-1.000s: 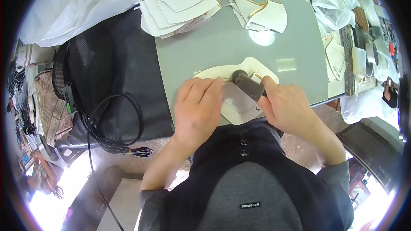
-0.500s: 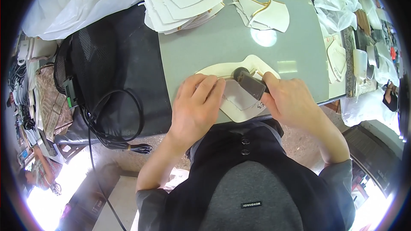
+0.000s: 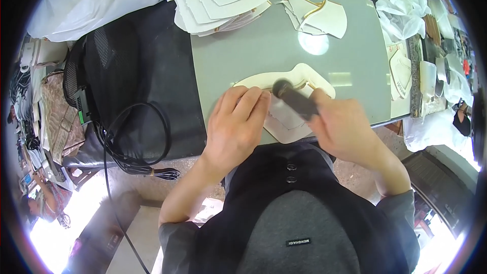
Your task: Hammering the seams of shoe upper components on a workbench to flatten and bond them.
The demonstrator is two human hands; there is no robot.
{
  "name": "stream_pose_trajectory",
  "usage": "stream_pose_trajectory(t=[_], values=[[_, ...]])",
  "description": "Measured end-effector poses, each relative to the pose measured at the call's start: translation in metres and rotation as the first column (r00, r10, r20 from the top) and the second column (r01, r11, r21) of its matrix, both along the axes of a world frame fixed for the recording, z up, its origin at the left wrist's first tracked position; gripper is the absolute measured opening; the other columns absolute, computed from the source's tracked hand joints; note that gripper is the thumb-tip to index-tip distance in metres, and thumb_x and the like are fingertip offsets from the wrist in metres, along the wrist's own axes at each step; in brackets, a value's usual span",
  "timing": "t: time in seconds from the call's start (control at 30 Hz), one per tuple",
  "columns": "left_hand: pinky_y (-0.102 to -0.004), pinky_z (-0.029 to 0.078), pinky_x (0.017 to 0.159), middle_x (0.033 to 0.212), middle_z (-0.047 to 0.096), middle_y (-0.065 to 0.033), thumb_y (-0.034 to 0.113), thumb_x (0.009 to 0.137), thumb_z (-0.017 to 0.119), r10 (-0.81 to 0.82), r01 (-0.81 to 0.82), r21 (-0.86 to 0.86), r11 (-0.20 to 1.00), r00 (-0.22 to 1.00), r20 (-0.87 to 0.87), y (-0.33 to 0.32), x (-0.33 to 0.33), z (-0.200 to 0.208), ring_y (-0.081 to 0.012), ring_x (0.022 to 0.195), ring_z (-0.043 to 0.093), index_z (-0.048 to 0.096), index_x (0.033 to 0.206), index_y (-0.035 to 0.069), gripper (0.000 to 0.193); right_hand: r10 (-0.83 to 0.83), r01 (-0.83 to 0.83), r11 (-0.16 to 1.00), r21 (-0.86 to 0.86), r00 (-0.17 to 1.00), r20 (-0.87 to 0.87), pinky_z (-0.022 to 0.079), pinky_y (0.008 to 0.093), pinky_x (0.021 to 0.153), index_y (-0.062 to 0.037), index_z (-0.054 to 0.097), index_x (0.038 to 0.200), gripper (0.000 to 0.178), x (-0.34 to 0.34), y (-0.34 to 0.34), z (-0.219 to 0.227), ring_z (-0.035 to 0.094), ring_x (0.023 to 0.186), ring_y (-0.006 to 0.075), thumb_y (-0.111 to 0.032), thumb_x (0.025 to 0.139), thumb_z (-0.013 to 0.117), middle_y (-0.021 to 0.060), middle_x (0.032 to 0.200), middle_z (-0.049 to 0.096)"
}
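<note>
My right hand [image 3: 341, 124] is closed round the handle of a dark hammer [image 3: 294, 100], blurred by motion. Its rounded head is over the middle of a cream cut piece [image 3: 285, 131], which looks like leather or a similar sheet. This curved piece lies on the grey-green board [image 3: 243, 56] at the edge nearest me, with a lighter panel set on it and drawn lines. Bent and close together, the fingers of my left hand [image 3: 237, 119] press down on the piece's left part, beside the hammer head. What lies under those fingertips is hidden.
A stack of white cut pieces [image 3: 218, 7] lies at the far left of the board, a smaller pile [image 3: 327, 18] farther right. A black mesh bag [image 3: 109, 66] and a coiled black cable [image 3: 165, 137] are on the left. White plastic bags [image 3: 101, 2] line the far side.
The hammer has tilted and swung slightly, now smeared by motion, with my right hand moving along with it. My left hand keeps its place on the piece. The whole view has shifted slightly.
</note>
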State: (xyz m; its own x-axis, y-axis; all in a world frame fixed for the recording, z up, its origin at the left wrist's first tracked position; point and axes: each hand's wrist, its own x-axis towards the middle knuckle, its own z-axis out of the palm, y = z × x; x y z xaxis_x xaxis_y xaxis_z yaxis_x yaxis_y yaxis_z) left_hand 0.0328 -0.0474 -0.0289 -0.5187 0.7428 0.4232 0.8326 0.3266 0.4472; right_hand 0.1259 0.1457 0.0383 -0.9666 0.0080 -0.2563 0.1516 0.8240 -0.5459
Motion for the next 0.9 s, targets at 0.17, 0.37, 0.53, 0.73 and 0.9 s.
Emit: stream_pose_trajectory(t=[0.17,0.37,0.53,0.73,0.9], values=[[-0.0364,0.053,0.075,0.098,0.064,-0.0093,-0.002,0.071,0.074,0.061,-0.069,0.058,0.996,0.99,0.126,-0.001,0.001,0.001,-0.0285,0.09,0.061,0.07,0.098,-0.002,0.027,0.026,-0.028,0.996,0.085,0.999,0.032,0.046,0.0449,0.05,0.0008,0.048,0.083,0.034,0.001,0.001,-0.006,0.06,0.054,0.0391,-0.028,0.097,0.058,0.018,0.058,0.057],[-0.0379,0.052,0.08,0.101,0.06,-0.0093,0.006,0.073,0.066,0.008,-0.009,-0.014,1.0,0.996,-0.085,-0.006,0.004,-0.008,-0.026,0.094,0.059,0.067,0.098,-0.004,0.026,-0.012,0.012,0.999,-0.035,1.0,0.004,0.047,0.0466,0.052,0.0019,0.048,0.084,0.034,-0.005,0.006,-0.005,0.06,0.055,0.0397,-0.029,0.097,0.058,0.0186,0.06,0.058],[-0.0384,0.052,0.08,0.102,0.059,-0.0099,0.008,0.072,0.063,-0.005,0.003,-0.021,1.0,0.996,-0.094,-0.005,0.003,-0.005,-0.0256,0.095,0.058,0.066,0.098,-0.006,0.03,0.063,-0.06,0.996,0.062,0.996,-0.056,0.046,0.0468,0.052,0.0019,0.048,0.085,0.034,-0.008,-0.001,-0.008,0.06,0.056,0.0397,-0.029,0.097,0.057,0.0188,0.061,0.058],[-0.0368,0.052,0.08,0.1,0.059,-0.0095,0.006,0.073,0.064,-0.017,0.015,-0.02,1.0,0.994,-0.105,-0.006,0.003,-0.005,-0.0255,0.093,0.058,0.066,0.099,-0.006,0.029,0.074,-0.072,0.992,0.105,0.997,-0.014,0.046,0.0452,0.051,0.0017,0.049,0.082,0.037,-0.013,-0.004,-0.005,0.061,0.057,0.0392,-0.031,0.097,0.057,0.018,0.06,0.059],[-0.0359,0.052,0.078,0.098,0.06,-0.0079,0.005,0.071,0.068,0.014,-0.013,0.004,1.0,0.995,-0.099,-0.006,0.004,-0.007,-0.0243,0.092,0.058,0.067,0.097,-0.004,0.027,0.069,-0.069,0.997,0.035,0.998,0.001,0.048,0.0454,0.052,0.0015,0.05,0.082,0.039,-0.012,-0.003,-0.002,0.061,0.057,0.0393,-0.033,0.098,0.055,0.0181,0.061,0.059]])
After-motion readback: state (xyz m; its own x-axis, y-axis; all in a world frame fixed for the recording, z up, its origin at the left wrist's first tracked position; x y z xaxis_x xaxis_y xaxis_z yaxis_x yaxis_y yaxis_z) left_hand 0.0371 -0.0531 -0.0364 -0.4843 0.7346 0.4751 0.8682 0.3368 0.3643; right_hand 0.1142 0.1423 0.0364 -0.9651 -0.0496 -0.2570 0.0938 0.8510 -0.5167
